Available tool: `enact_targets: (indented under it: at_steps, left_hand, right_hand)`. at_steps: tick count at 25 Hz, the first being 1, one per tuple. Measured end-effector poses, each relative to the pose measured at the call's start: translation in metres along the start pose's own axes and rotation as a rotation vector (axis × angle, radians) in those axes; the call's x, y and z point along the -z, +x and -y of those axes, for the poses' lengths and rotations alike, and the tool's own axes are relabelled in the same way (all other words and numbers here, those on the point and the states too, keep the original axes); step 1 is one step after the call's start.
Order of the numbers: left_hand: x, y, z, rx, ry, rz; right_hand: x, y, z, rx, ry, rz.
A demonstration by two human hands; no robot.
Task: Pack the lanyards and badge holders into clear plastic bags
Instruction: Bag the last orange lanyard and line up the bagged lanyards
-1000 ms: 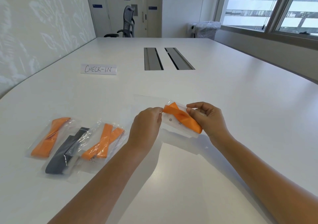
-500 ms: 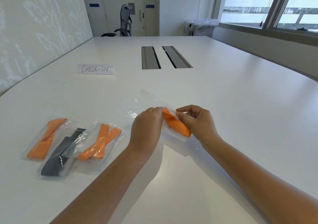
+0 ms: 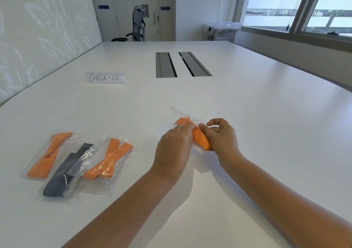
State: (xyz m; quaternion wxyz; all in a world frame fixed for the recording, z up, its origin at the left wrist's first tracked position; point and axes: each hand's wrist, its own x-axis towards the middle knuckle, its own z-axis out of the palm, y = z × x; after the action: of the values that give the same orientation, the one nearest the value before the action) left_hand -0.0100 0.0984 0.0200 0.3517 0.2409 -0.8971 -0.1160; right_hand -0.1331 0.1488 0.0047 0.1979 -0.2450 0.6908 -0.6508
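At frame centre on the white counter [image 3: 247, 133], both hands, left [image 3: 174, 146] and right [image 3: 222, 135], pinched the folded orange fabric lanyard [image 3: 200, 140] in its clear plastic bag [image 3: 177, 112]; soft, light, probably slippery film, best gripped at the mouth.

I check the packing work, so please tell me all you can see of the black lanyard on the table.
The black lanyard is a flat dark strap, seemingly fabric, folded into a long bundle. It lies sealed inside a clear plastic bag on the white table, slanted, between two bagged orange lanyards whose bags overlap it. Neither hand touches it.
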Motion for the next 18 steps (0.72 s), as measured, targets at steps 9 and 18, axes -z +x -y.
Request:
enact_targets:
  at_steps: [9, 18]
  left_hand:
    - [-0.017, -0.008, -0.017, -0.179, 0.015, -0.12]
    - [0.001, 0.006, 0.02, -0.097, 0.143, -0.129]
  right_hand:
    - [0.0, -0.001, 0.002, 0.065, -0.099, -0.067]
    - [0.006, 0.002, 0.003, 0.156, -0.375, 0.202]
